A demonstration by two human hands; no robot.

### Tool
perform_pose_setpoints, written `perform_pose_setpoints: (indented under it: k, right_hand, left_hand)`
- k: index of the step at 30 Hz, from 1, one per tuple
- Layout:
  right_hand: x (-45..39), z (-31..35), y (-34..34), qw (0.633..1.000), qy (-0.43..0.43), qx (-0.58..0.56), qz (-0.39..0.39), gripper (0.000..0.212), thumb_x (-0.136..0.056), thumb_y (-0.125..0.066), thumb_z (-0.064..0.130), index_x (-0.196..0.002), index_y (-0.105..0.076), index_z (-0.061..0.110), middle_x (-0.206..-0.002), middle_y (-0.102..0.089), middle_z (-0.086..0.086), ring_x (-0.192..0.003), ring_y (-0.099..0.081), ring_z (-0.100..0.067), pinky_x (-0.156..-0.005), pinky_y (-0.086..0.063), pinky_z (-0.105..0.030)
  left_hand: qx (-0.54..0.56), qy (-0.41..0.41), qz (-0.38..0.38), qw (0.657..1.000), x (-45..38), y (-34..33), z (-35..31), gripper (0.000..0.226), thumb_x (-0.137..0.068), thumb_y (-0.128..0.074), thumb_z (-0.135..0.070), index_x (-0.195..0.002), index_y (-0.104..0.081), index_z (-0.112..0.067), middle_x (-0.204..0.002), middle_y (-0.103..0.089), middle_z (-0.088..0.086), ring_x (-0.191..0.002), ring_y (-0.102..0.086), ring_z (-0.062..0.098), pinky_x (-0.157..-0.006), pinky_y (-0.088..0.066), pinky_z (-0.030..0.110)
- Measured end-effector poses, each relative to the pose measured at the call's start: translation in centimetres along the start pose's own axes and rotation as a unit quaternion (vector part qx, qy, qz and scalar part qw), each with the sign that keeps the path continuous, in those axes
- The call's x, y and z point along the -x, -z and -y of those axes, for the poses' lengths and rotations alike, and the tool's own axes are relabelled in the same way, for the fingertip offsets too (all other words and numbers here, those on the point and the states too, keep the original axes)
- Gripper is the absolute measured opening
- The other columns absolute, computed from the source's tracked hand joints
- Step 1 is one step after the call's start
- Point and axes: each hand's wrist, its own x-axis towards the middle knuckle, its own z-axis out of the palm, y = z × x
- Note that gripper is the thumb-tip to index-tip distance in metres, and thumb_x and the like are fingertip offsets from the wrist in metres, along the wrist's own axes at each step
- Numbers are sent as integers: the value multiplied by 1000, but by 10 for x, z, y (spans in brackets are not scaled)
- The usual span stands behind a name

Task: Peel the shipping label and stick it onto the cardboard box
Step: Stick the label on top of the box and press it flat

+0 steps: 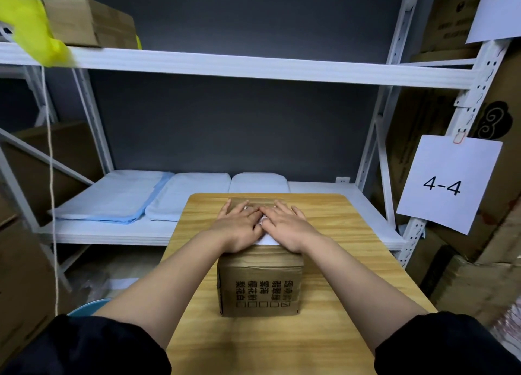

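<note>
A brown cardboard box (259, 284) with black printed characters on its near side stands on a small wooden table (332, 304). A white shipping label (266, 240) lies on the box top; only a small strip shows between my wrists. My left hand (239, 225) and my right hand (284, 223) lie flat, palms down, side by side on the label, fingers spread and pointing away from me. The hands hide most of the label and the box top.
White metal shelving (253, 67) stands behind the table, with folded white and blue cloths (135, 197) on its lower shelf. A cardboard box (90, 22) sits on the upper shelf. Stacked cartons and a paper sign reading 4-4 (448, 183) are at the right.
</note>
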Motion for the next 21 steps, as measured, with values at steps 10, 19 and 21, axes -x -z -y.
perform_pose_setpoints:
  k: [10,19,21]
  right_hand:
    - [5,-11,-2,999,-28,38,10,55,-98,-18,37,-152,-17,31,-162,-9,12,-150,1,-11,-121,4,-39]
    - [1,-3,3,997,-42,43,-48,57,-98,-23,36,-152,-21,18,-162,-14,2,-150,-7,-15,-120,-5,-38]
    - [-1,2,2,1000,-1,13,-21,56,-99,-24,32,-153,-18,19,-162,-12,3,-149,-7,-12,-121,-4,-34]
  left_hand:
    - [41,26,-11,999,5,5,7,53,-98,-18,-34,-150,-27,-26,-160,-20,-9,-149,-9,8,-121,4,39]
    - [2,53,-59,997,0,10,13,55,-96,-27,-33,-149,-28,-20,-160,-23,1,-148,-15,17,-121,-3,37]
    - [14,7,-19,1000,-1,5,4,57,-98,-23,-35,-153,-15,-20,-162,-12,-1,-150,-7,15,-121,-1,36]
